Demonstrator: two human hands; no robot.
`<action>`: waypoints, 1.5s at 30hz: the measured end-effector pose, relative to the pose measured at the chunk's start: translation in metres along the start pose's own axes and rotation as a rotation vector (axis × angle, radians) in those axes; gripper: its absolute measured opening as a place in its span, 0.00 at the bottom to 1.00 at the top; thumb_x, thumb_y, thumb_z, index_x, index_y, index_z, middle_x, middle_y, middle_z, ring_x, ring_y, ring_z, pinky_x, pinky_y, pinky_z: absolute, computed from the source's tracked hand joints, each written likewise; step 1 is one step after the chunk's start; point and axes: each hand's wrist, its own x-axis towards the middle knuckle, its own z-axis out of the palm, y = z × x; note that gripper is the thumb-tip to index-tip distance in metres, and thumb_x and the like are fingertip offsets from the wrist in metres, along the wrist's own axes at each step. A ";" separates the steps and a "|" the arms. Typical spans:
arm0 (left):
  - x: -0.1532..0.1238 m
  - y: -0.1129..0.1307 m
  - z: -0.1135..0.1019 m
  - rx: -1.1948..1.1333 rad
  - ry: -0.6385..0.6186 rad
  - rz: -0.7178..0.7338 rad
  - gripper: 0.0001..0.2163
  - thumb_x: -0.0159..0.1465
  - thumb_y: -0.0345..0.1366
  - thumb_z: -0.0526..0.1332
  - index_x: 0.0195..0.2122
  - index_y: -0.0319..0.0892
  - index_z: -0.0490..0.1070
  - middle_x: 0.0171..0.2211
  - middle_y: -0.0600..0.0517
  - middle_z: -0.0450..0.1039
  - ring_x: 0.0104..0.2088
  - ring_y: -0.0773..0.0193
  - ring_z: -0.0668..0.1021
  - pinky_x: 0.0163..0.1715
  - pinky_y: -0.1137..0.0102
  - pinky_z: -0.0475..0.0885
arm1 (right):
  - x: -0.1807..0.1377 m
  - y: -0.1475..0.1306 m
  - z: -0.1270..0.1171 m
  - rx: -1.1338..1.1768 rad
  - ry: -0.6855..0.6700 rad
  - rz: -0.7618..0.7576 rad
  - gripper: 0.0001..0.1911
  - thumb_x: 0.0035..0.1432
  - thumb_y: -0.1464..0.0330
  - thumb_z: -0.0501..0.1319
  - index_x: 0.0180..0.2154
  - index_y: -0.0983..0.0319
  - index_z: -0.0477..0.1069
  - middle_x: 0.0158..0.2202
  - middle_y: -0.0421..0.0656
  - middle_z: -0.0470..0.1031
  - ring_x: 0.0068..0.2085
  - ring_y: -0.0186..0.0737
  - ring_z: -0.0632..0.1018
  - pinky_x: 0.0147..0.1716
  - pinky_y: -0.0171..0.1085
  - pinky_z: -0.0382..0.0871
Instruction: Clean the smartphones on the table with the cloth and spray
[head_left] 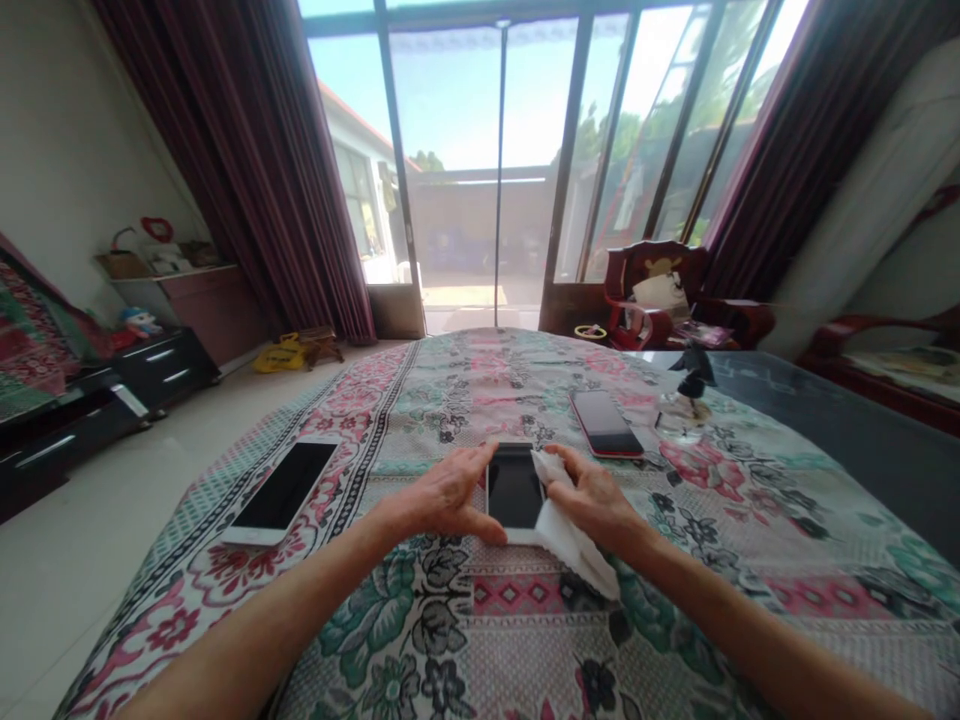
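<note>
The left hand (pixel 454 495) holds the middle phone (pixel 514 490) by its left side. The thumb is at the near end of the phone, and the fingers reach up to the far end. The right hand (pixel 592 497) pinches a white wipe (pixel 576 550) against the right side of the same phone. The two hands are apart, with the phone between them. The wipe covers a bit of the phone's right side and hangs down toward the near edge of the desk (pixel 525 665). The middle phone has a black screen and a white rim. It is around the middle of the desk, from left to right. I cannot tell if it lies flat or is lifted a little.

A big white phone (pixel 281 490) lies near the left edge of the desk, with its dark screen up. A phone with a red rim (pixel 606 422) lies past the right hand, toward the far edge. Just beside it, nearer the right edge, is a clear glass thing (pixel 681 425) with something black on top. A cloth with pink, green and black flowers covers the desk. Past the far edge, a red-brown chair (pixel 641 260) stands near the big windows.
</note>
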 end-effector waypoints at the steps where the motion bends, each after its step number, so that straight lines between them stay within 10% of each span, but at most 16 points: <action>1: 0.003 -0.002 -0.001 -0.002 0.009 0.010 0.52 0.46 0.52 0.71 0.67 0.42 0.45 0.63 0.37 0.56 0.62 0.43 0.61 0.58 0.54 0.59 | 0.002 0.003 -0.001 0.040 -0.006 0.028 0.30 0.45 0.70 0.55 0.53 0.64 0.64 0.42 0.49 0.77 0.37 0.44 0.78 0.35 0.39 0.70; 11: 0.052 -0.040 0.010 0.017 0.414 -0.026 0.15 0.62 0.35 0.58 0.49 0.39 0.73 0.46 0.45 0.74 0.48 0.57 0.74 0.52 0.62 0.68 | 0.000 0.010 -0.009 0.122 0.067 -0.005 0.19 0.49 0.69 0.54 0.44 0.61 0.69 0.41 0.45 0.77 0.39 0.43 0.78 0.38 0.39 0.70; 19: 0.052 -0.051 0.008 0.015 0.273 0.147 0.12 0.65 0.34 0.55 0.46 0.44 0.74 0.52 0.48 0.71 0.55 0.57 0.70 0.57 0.62 0.63 | 0.007 0.014 -0.009 -0.065 0.208 -0.214 0.17 0.55 0.60 0.58 0.45 0.60 0.72 0.47 0.48 0.74 0.49 0.47 0.74 0.52 0.46 0.65; 32: 0.049 -0.051 0.005 -0.003 0.254 0.103 0.13 0.63 0.34 0.58 0.49 0.43 0.73 0.54 0.48 0.70 0.55 0.57 0.70 0.58 0.61 0.62 | 0.036 -0.009 0.016 -0.477 -0.004 -0.488 0.18 0.54 0.65 0.60 0.47 0.60 0.72 0.53 0.51 0.68 0.53 0.54 0.68 0.52 0.51 0.63; 45: 0.053 -0.062 0.010 -0.082 0.292 0.146 0.11 0.60 0.34 0.61 0.44 0.42 0.76 0.51 0.47 0.71 0.53 0.56 0.72 0.56 0.62 0.64 | 0.048 -0.016 0.021 -0.628 -0.033 -0.591 0.12 0.63 0.72 0.53 0.36 0.60 0.75 0.39 0.45 0.72 0.39 0.40 0.71 0.42 0.39 0.64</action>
